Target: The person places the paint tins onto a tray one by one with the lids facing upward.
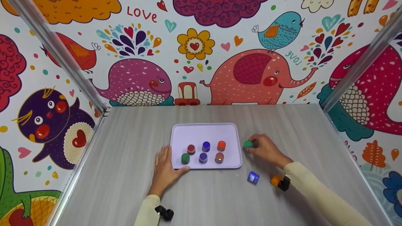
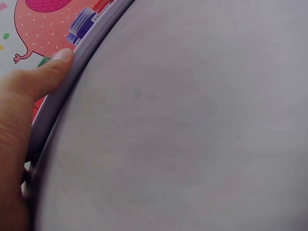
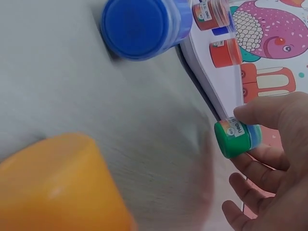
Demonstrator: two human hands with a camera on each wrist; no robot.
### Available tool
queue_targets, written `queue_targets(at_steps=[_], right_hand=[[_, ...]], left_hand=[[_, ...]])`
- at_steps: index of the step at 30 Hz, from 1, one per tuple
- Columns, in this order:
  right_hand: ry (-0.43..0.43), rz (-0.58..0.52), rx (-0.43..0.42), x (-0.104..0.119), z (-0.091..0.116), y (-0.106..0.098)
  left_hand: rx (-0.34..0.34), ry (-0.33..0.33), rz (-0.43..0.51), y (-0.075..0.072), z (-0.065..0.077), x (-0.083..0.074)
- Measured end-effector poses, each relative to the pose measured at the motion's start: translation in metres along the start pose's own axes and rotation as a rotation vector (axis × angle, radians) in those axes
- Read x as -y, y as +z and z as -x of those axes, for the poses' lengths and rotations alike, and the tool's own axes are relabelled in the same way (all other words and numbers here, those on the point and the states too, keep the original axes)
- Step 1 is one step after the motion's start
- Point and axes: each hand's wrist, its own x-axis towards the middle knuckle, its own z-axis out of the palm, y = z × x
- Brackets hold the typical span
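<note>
My right hand (image 1: pixel 267 149) pinches a small green paint jar (image 3: pixel 235 137) between thumb and fingers, just off the right side of the lilac tray (image 1: pixel 204 131). My left hand (image 1: pixel 165 174) rests at the tray's front left corner, its fingers straight along the left edge and its thumb (image 2: pixel 60 62) over the front rim. On the tray stand several paint jars: a dark red jar (image 1: pixel 191 149), another green jar (image 1: pixel 185 158), two blue-purple jars (image 1: pixel 206 146), an orange-red jar (image 1: pixel 221 145) and a brownish jar (image 1: pixel 219 157).
A blue paint jar (image 1: pixel 253 177) lies on its side in front of the tray's right corner. Beside it, an orange jar (image 1: pixel 276 180) is partly hidden by the right wrist's black camera (image 1: pixel 284 183). A wall with printed animals (image 1: pixel 251 78) bounds the grey table (image 1: pixel 138 131) at the back.
</note>
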Motion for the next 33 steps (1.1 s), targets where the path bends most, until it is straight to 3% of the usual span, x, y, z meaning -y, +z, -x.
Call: queue_targets(at_steps=[18,26,33], right_hand=[[-0.008,-0.092,-0.071,0.016,-0.019,0.020],[-0.003,-0.096,-0.090,0.015,-0.023,0.021],[-0.055,-0.101,-0.040,0.027,-0.045,0.041]], left_hand=[[0.008,-0.015,-0.008,0.000,0.001,-0.001],[0.037,0.020,0.024,0.013,-0.006,-0.008],[0.009,-0.019,-0.006,0.004,-0.002,-0.001]])
